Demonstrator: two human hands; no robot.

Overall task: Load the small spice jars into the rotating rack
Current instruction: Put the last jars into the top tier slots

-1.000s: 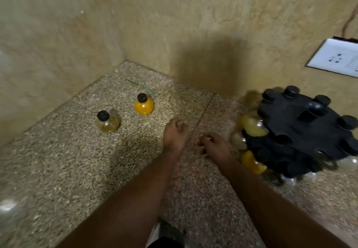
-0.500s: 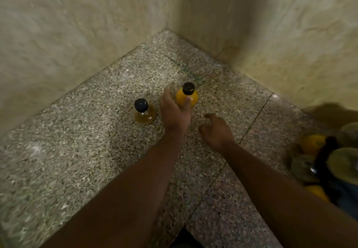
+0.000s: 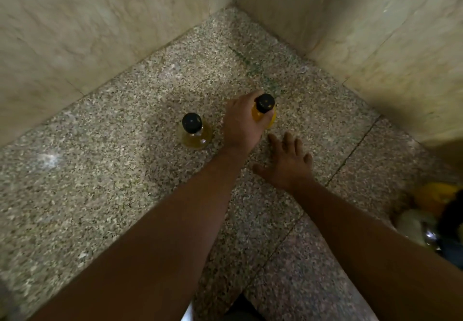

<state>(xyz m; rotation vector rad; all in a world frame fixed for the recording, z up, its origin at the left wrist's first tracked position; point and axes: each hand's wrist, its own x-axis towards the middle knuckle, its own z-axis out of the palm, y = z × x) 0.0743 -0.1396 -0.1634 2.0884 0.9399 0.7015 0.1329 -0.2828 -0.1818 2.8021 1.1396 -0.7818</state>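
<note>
Speckled counter (image 3: 105,195) open at left and front, wide free approach there. Two walls meet at the back corner (image 3: 235,5), closing off far side. Pale jar (image 3: 194,132) stands just beside left hand (image 3: 241,125), narrow gap btwn them. Left hand wraps orange jar (image 3: 263,111). Right hand (image 3: 288,162) spread flat near it, blocking access from the right. Rack (image 3: 448,223) w/ jars at right edge, blurred, prob. limits room there.

Two upright black-capped jars, amber (image 3: 194,132) and orange (image 3: 263,112); blurred rack (image 3: 451,228) far right.
</note>
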